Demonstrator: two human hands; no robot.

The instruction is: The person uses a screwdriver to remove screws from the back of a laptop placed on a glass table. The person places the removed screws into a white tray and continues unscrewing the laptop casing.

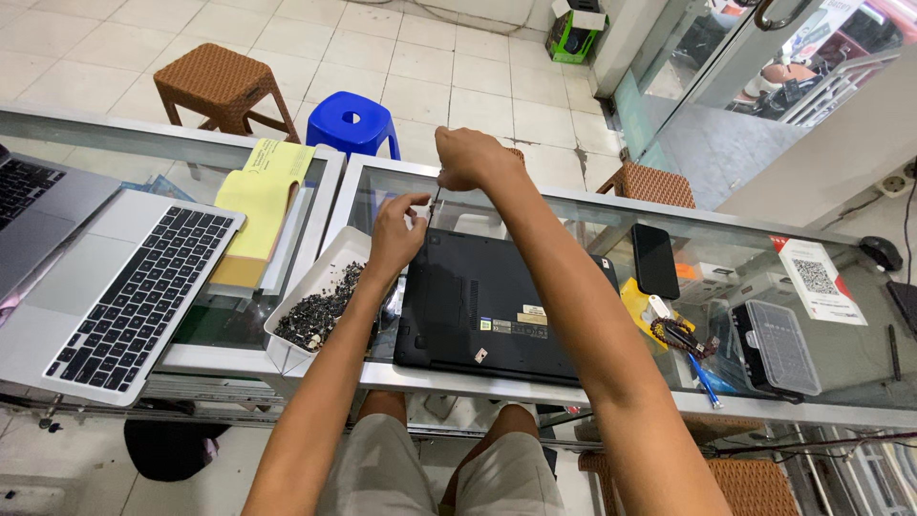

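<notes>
A black laptop (497, 306) lies upside down on the glass counter (726, 250) in front of me. My right hand (470, 157) grips the top of a thin screwdriver (433, 204) held upright over the laptop's far left corner. My left hand (396, 227) pinches the lower shaft of the screwdriver near its tip. A white tray (334, 258) full of several small dark screws sits just left of the laptop, under my left forearm.
An open silver laptop (124, 287) and a yellow notepad (258, 196) lie to the left. A black phone (655, 260), a clear parts box (781, 346), a blue pen (705, 380) and a cable bundle (676, 334) lie right. Blue (351, 122) and brown stools (222, 86) stand beyond.
</notes>
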